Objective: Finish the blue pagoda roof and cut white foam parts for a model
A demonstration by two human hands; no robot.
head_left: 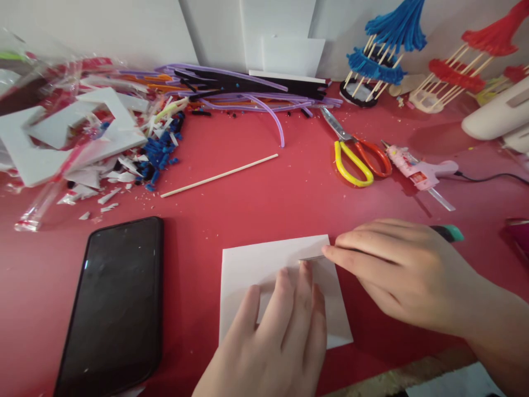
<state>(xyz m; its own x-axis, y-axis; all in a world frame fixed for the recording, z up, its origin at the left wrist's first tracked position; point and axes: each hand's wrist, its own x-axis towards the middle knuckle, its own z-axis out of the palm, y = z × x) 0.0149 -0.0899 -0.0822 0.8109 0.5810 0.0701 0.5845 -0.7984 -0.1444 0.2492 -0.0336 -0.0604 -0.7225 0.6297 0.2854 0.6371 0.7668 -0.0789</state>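
A white square sheet (248,259), seemingly foam board or card, lies on the red table in front of me. My left hand (276,342) presses on it with fingers stretched out and spread, covering much of its lower part. My right hand (397,270) is closed round a utility knife (451,233), whose dark and green end sticks out behind the hand. The thin grey knife blade reaches over the sheet's upper right part, and its tip meets the left fingertips. Most of the knife's handle is hidden by the right hand.
A phone (115,303) lies at left. Beyond are a wooden stick (219,176), scissors (351,154) and a pink glue gun (421,168). Scraps (161,149) and pipe cleaners (231,82) pile up behind. Blue (376,60) and red (454,71) stick models stand at the back right.
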